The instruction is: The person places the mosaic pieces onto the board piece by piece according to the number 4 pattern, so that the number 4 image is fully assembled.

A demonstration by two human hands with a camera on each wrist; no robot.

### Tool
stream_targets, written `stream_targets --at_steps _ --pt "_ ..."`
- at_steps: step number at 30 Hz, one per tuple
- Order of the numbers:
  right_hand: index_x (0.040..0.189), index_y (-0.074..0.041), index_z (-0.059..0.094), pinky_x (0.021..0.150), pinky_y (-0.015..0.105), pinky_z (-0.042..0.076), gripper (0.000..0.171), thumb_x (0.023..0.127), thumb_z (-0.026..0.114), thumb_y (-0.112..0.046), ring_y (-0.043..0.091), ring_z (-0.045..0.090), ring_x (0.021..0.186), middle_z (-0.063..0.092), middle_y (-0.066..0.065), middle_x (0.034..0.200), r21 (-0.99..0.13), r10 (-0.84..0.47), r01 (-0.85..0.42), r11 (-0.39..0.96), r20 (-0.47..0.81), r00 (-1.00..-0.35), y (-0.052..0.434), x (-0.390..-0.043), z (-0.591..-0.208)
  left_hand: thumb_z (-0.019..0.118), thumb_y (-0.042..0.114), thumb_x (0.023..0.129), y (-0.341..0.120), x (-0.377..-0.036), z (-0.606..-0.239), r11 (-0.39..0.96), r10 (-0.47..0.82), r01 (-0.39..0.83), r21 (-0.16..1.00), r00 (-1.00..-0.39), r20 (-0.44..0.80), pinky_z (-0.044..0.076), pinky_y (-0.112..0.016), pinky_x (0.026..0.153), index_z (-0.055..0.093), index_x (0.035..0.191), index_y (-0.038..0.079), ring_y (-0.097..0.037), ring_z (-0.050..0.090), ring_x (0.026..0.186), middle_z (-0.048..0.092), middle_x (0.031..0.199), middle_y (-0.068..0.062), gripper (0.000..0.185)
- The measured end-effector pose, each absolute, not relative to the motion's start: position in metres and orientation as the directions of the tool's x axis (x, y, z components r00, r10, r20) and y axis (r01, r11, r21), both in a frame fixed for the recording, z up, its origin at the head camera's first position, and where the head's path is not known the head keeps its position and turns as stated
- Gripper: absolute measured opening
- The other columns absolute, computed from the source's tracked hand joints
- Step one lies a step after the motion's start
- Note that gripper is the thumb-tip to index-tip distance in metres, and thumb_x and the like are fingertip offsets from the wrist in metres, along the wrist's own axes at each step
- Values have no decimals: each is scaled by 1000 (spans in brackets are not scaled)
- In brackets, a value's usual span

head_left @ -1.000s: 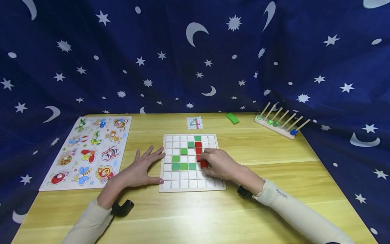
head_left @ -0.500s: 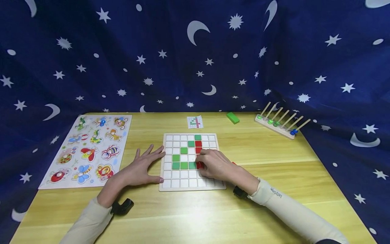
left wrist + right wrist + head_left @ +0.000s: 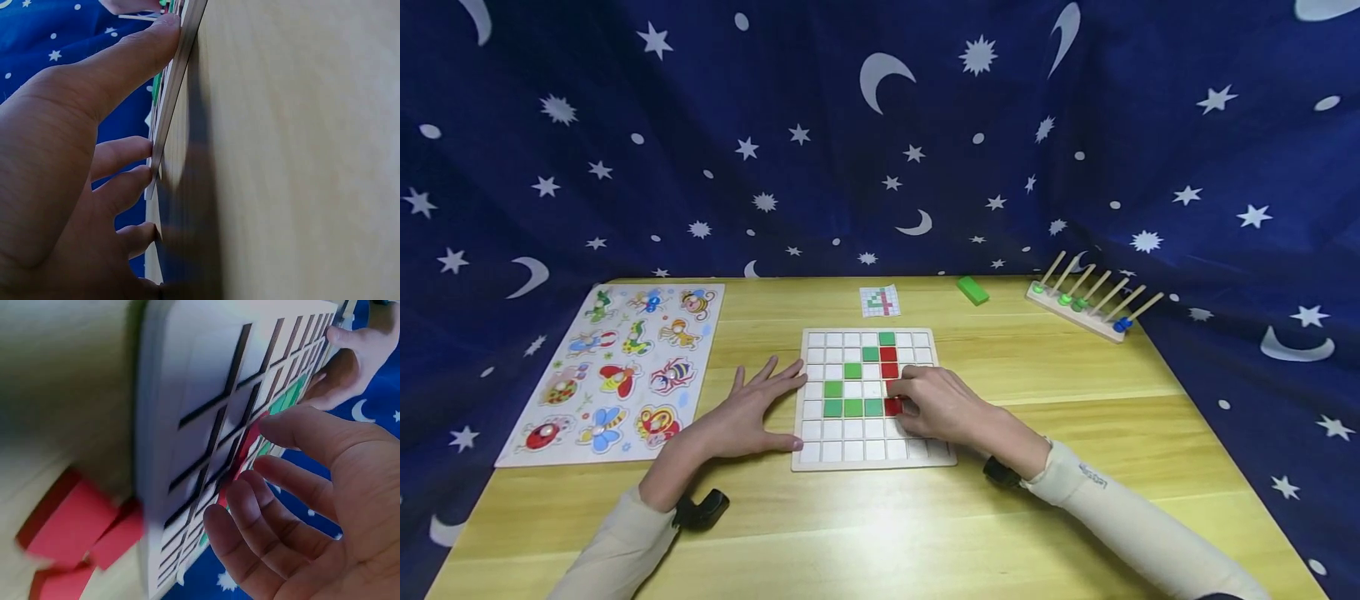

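A white grid board (image 3: 853, 451) lies on the wooden table, with green tiles (image 3: 853, 407) and a column of red tiles (image 3: 888, 355) in its cells. My left hand (image 3: 741, 421) rests with spread fingers against the board's left edge; the thumb and two fingers touch the rim in the left wrist view. Over the board's right half is my right hand (image 3: 943, 406). Its thumb (image 3: 284, 428) touches a red tile (image 3: 892, 407) lying in the grid beside the green row. The other fingers are loosely bent, apart from the thumb. This hand hides several cells.
Loose red blocks (image 3: 72, 519) lie beside the board, hidden from the head view. A pattern card (image 3: 879, 302) and a green block (image 3: 973, 291) lie behind it. An insect puzzle (image 3: 655, 342) is at left, a peg rack (image 3: 1093, 321) at back right.
The red tile my right hand held tilted one second ago now lies flat in the cell right of the green row. The right hand has since shifted slightly right; the left stays put.
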State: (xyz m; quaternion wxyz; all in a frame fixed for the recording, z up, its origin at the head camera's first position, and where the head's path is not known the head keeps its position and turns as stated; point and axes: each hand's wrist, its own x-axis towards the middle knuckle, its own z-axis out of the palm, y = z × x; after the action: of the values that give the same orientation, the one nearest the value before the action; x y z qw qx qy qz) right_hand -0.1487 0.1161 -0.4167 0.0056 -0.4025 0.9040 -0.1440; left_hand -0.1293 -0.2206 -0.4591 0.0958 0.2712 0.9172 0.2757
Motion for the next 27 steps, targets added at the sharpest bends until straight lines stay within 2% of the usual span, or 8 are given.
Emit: stream_targets --at_steps 4,11,18,27 --pt "100 -10 76 52 23 36 20 80 78 -13 7 44 62 54 -4 76 -288 -689 -682 672 96 -719 138 -148 -410 80 57 77 -219 -130 -458 700 554 450 555 -832 -24 -6 -74 109 41 154 14 -39 7 151 22 165 -2 96" --pt "99 -8 75 53 26 40 24 78 84 -15 8 45 62 59 0 83 -259 -606 -602 755 74 -792 179 -145 -404 82 54 76 -220 -128 -459 701 549 448 555 -836 -18 -6 -73 109 43 153 14 -38 7 151 22 164 -2 95" --pt "100 -8 74 53 26 37 27 75 81 -10 10 43 62 58 -1 82 -250 -595 -578 776 13 -804 199 -144 -407 81 56 76 -219 -126 -461 692 551 440 572 -834 -24 -8 -72 110 42 153 14 -37 5 151 21 165 -1 96" --pt "99 -10 73 54 26 39 28 73 84 -12 10 45 62 57 -4 82 -282 -594 -560 779 -48 -803 210 -144 -412 81 58 76 -221 -130 -461 698 546 437 567 -837 -26 -7 -73 109 42 153 16 -38 5 151 21 165 0 96"
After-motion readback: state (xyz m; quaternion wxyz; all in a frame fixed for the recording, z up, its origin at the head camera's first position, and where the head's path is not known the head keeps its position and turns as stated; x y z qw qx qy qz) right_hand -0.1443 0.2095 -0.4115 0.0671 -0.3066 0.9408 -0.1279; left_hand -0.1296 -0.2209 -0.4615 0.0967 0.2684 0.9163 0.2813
